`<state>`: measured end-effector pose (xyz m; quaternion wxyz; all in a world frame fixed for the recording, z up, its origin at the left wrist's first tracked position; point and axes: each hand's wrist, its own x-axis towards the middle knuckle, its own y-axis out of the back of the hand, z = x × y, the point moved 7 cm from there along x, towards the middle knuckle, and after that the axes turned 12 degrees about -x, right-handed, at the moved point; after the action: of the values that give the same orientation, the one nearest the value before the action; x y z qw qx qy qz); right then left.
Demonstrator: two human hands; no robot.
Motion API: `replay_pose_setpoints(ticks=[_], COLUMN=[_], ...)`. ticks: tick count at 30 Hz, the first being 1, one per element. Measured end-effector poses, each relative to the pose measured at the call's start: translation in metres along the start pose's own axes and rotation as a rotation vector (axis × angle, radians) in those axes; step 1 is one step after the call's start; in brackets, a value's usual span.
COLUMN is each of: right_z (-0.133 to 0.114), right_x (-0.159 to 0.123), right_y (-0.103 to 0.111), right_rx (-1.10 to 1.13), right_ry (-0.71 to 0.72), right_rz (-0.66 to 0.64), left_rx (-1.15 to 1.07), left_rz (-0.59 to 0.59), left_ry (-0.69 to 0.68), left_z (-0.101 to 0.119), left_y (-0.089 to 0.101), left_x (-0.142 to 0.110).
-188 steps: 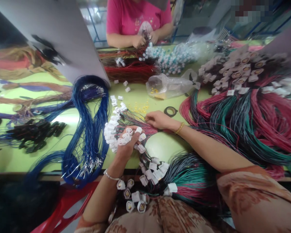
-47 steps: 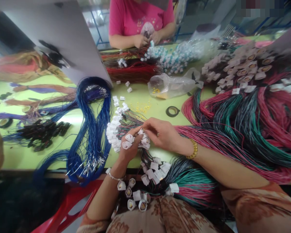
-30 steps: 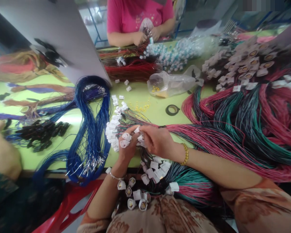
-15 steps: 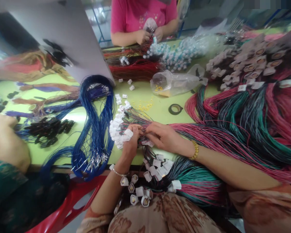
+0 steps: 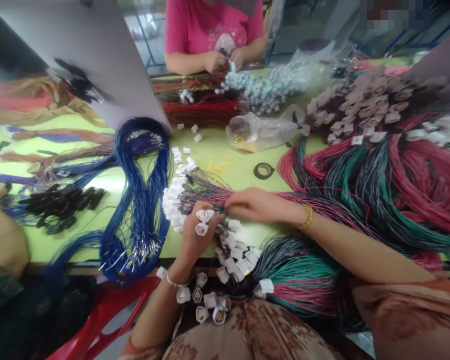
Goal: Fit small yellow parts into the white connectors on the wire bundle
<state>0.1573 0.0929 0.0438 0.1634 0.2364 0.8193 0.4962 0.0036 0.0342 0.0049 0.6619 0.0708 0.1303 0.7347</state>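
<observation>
My left hand (image 5: 195, 235) is closed around wires with white plastic connectors (image 5: 201, 229) on their ends, their open faces turned up toward me. Close to its fingertips, my right hand (image 5: 253, 204) has its fingers pressed together, and what they pinch is hidden. Beneath both hands runs a long bundle of pink, green and black wires (image 5: 303, 200). White connectors (image 5: 172, 200) cluster at this bundle's left end. More white connectors (image 5: 238, 257) hang just below my hands, beside a green and pink wire bundle (image 5: 303, 280) near my lap.
Blue wires (image 5: 135, 200) with metal tips and black connectors (image 5: 60, 205) lie to the left. Beyond my hands are a tape roll (image 5: 264, 171) and a plastic bag (image 5: 262, 131) of yellow bits. A co-worker in pink (image 5: 213, 35) sits opposite; another person's arm (image 5: 3, 230) is at left.
My left hand has turned and dropped slightly, so the connectors' open faces now show. My right hand stays near its fingertips. The whole view has shifted a little.
</observation>
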Motion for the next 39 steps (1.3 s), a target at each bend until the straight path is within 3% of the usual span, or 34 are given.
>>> replay_pose_setpoints(ticks=[2, 4, 7, 11, 13, 19, 24, 27, 31, 35, 39], right_z=[0.041, 0.075, 0.105, 0.115, 0.114, 0.085, 0.045, 0.032, 0.022, 0.007, -0.008], right_x=[0.012, 0.023, 0.044, 0.053, 0.050, 0.035, 0.027, 0.023, 0.022, 0.019, 0.009], right_y=[0.023, 0.030, 0.017, 0.006, 0.006, 0.002, -0.014, -0.023, -0.027, -0.027, -0.019], right_rx=[-0.037, -0.111, -0.149, -0.078, 0.094, 1.008, 1.374, 1.418, 1.329, 1.122, 0.761], right_ry=[-0.249, -0.428, -0.507, -0.500, -0.489, -0.446, -0.469, -0.476, -0.421, -0.335, -0.278], right_rz=[0.190, 0.280, 0.249, 0.308, 0.359, 0.441, 0.306, 0.238, 0.254, 0.261, 0.305], left_rx=[-0.097, -0.178, -0.194, -0.153, -0.120, -0.094, -0.161, -0.232, -0.329, -0.500, -0.629], left_rz=[-0.041, -0.084, -0.138, -0.177, -0.166, -0.171, -0.216, -0.252, -0.233, -0.161, -0.098], left_ry=[-0.020, -0.070, -0.147, -0.187, -0.228, -0.271, -0.297, -0.300, -0.238, -0.130, -0.057], left_z=[-0.001, -0.002, -0.003, -0.005, -0.003, -0.003, -0.006, -0.006, -0.012, -0.023, -0.028], left_y=[-0.002, -0.003, -0.002, 0.000, 0.001, -0.001, -0.001, -0.002, -0.002, -0.001, -0.001], left_x=[0.000, -0.001, -0.002, -0.003, -0.005, -0.007, -0.005, -0.005, -0.007, -0.009, -0.011])
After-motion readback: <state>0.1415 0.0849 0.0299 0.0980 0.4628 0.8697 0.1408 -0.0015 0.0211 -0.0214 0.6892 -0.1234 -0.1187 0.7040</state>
